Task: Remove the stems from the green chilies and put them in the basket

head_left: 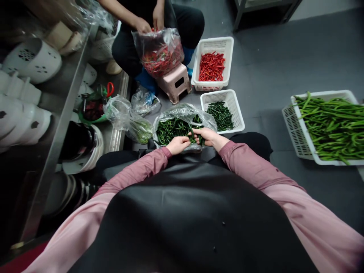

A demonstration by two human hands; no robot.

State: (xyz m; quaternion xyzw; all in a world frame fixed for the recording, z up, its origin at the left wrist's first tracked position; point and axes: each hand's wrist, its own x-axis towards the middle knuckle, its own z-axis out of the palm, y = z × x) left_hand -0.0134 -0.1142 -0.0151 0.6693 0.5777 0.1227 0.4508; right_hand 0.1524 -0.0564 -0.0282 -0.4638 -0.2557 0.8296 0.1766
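Slim dark-green chili peppers (pixel 172 127) are heaped inside a wide-open, crinkly clear plastic bag (pixel 209 120). The right hand (pixel 207 135) is over that bag's right side, fingers curled and clamped on a small bunch of the chilies. The left hand (pixel 178 145) is at the bag's near edge, thumb and fingers drawn together right up by the same bunch, but it's too small to tell if they're actually gripping a stem.

Just right of the bag there's a shallow white plastic basket (pixel 241 120) with more dark-green chilies in it. Just left of it, a crumpled see-through sack (pixel 125 113) with pale-green bits inside.

Beyond the bag, a pale pink plastic stool (pixel 175 79) carries a bulging clear sack of red chilies (pixel 163 57), with a co-worker's 2 bare hands (pixel 158 17) at its mouth; can't tell what those fingers grip. Beyond the bag and to its right is a rectangular white basket (pixel 229 57) of red chilies. Well off to the bag's right, a big white slatted basket (pixel 295 132) is loaded with long bright-green pods (pixel 335 125).
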